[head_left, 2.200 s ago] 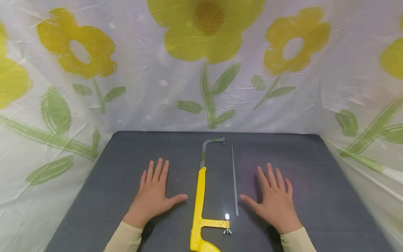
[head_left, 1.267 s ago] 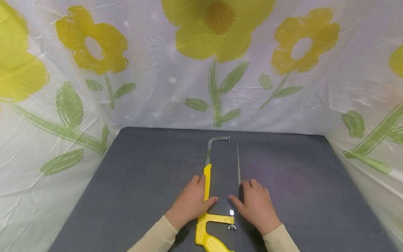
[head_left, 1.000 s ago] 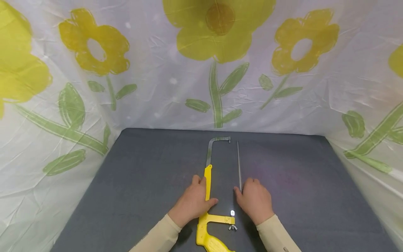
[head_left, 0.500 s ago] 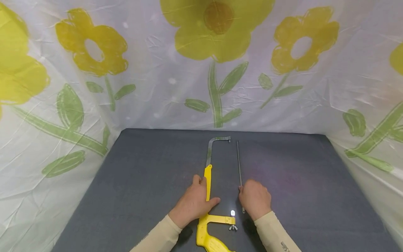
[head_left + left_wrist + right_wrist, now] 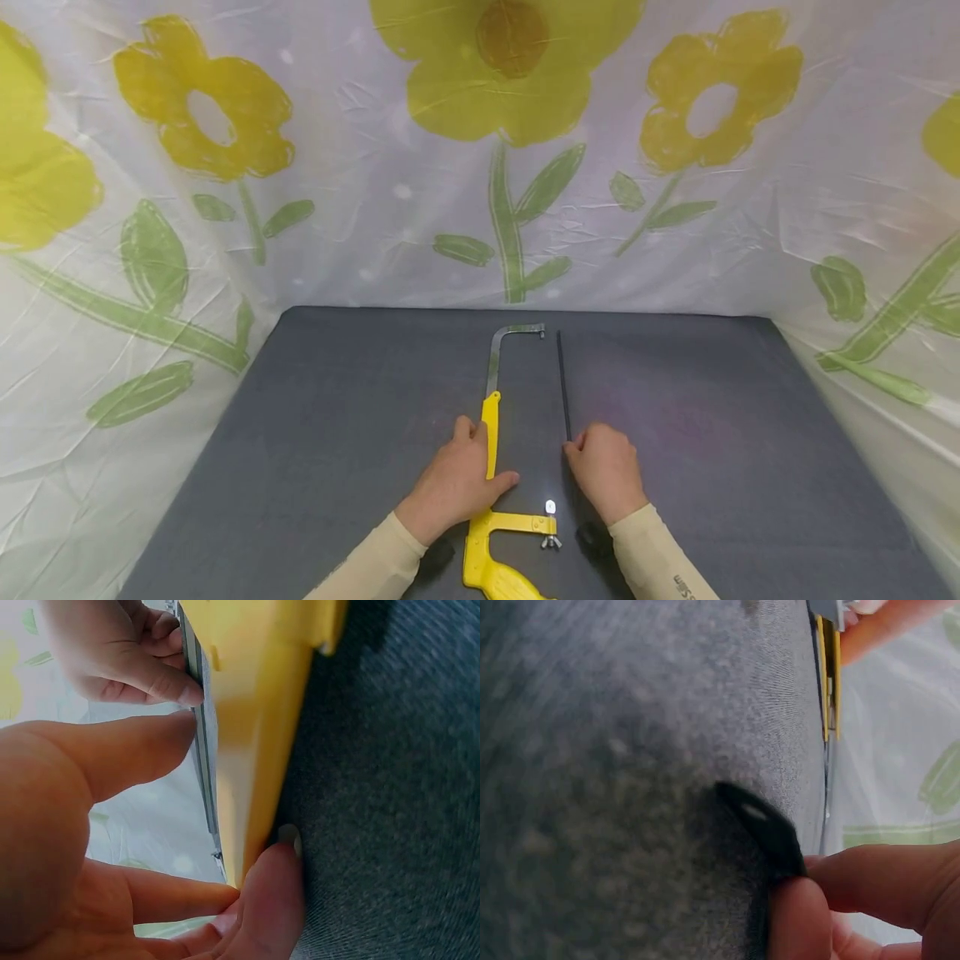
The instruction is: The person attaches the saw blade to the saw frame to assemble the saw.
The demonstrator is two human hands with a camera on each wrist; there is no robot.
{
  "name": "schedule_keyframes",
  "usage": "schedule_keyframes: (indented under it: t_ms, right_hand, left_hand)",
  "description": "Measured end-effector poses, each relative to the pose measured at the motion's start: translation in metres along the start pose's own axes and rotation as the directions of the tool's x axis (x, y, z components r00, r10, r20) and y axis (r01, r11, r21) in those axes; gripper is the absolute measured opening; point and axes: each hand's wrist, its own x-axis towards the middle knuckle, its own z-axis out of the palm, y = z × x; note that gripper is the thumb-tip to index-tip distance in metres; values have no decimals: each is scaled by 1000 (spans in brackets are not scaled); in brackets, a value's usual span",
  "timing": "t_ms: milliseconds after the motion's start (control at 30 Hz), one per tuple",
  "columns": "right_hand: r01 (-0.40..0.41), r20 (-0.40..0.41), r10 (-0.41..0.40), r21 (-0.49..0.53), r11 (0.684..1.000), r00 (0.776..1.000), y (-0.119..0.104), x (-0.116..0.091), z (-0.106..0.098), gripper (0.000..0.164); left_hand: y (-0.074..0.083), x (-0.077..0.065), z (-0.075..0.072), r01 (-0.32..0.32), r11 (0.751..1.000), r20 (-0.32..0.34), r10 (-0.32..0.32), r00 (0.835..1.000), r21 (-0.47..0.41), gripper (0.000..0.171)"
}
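A yellow hacksaw frame (image 5: 492, 433) with a bent silver front arm (image 5: 496, 358) lies lengthwise on the table. My left hand (image 5: 453, 485) holds its long bar, fingers at the left side and thumb reaching across to the right. In the left wrist view, fingertips (image 5: 274, 892) press against the bar's lower edge. Between thumb and curled fingers my right hand (image 5: 607, 473) pinches a thin hacksaw blade (image 5: 562, 383), which points away from me, right of the frame. The blade's near end, with a hole, shows past the fingertips in the right wrist view (image 5: 769, 832).
A wing nut (image 5: 551, 542) and a silver pin (image 5: 551, 507) sit on the frame's yellow cross arm. The saw handle (image 5: 510, 582) reaches the bottom of the head view. Flower-printed cloth (image 5: 345, 217) surrounds the dark table (image 5: 360, 375) behind and at both sides.
Both hands, spread on the table earlier, have come inward. The left has taken hold of the hacksaw frame. The right has pinched the blade, which has turned from silver to dark in view.
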Motion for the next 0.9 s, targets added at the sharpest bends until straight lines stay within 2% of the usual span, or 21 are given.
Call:
schedule_keyframes:
  t_ms: [167,333,533,900]
  right_hand:
    - [-38,101,23,149,988,995,9,1,-3,14]
    - [-96,186,42,287,953,982,21,4,-8,23]
    - [-118,212,38,380,917,977,25,6,-13,39]
    - [-91,209,-15,487,868,978,17,0,-8,33]
  left_hand:
    - [0,1,1,9,1000,16,-9,1000,10,94]
    - [2,3,4,26,999,5,-26,1000,36,90]
    - [6,5,4,57,996,-18,-56,998,63,89]
    - [6,5,5,58,997,-7,-58,998,45,90]
